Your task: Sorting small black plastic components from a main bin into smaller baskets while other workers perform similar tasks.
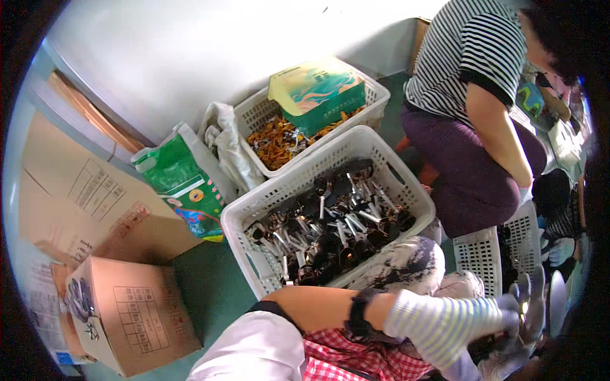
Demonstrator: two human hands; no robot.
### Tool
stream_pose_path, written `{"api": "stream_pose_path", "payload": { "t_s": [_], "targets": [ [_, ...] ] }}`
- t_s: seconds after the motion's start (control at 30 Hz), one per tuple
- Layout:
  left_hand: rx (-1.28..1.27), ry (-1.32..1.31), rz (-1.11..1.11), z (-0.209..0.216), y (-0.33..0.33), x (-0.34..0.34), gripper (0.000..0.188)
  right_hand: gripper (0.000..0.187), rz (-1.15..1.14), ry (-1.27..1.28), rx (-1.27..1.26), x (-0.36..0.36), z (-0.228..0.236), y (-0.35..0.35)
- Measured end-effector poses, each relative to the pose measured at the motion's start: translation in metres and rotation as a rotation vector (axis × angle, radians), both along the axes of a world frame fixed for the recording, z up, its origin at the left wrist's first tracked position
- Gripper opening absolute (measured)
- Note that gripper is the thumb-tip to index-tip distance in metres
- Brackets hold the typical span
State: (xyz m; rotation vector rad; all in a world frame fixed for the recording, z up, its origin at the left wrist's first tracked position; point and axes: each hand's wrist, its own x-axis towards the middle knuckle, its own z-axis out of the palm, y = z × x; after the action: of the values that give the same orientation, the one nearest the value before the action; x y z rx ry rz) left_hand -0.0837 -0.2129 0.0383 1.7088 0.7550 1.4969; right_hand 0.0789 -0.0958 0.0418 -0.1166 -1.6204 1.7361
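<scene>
We have the left hand [454, 320], striped glove, reaching lower right, fingers partly extended; grip we can't tell. Right hand [508, 362]: blurred beneath, opening and hold unclear. Grey oval piece [557, 305] just beside the fingers, white basket [478, 257] beyond.

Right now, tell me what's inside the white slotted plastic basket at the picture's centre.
The white slotted plastic basket holds heaped dark pieces with silvery stems. They hide its floor and whatever lies lower; black-and-white patterned cloth covers part of the near side.
</scene>
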Motion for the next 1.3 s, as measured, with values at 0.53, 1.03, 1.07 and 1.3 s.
{"api": "stream_pose_path", "payload": {
  "t_s": [0.53, 1.03, 1.07, 1.3],
  "targets": [
    [-1.124, 0.758, 1.010, -0.190, -0.238, -0.114, 0.074, 0.047, -0.307, -0.571, 0.759, 0.023, -0.104, 0.028],
    [-1.016, 1.403, -0.180, -0.195, -0.234, -0.122, 0.056, 0.044, -0.417, -0.623, 0.805, 0.022, -0.105, 0.024],
    [-1.008, 1.406, -0.188, -0.204, -0.235, -0.123, 0.056, 0.044, -0.417, -0.629, 0.797, 0.021, -0.104, 0.024],
    [-0.786, 1.309, -0.124, -0.250, -0.241, -0.105, 0.031, 0.043, -0.414, -0.625, 0.759, 0.022, -0.106, 0.022]
  ]
}}
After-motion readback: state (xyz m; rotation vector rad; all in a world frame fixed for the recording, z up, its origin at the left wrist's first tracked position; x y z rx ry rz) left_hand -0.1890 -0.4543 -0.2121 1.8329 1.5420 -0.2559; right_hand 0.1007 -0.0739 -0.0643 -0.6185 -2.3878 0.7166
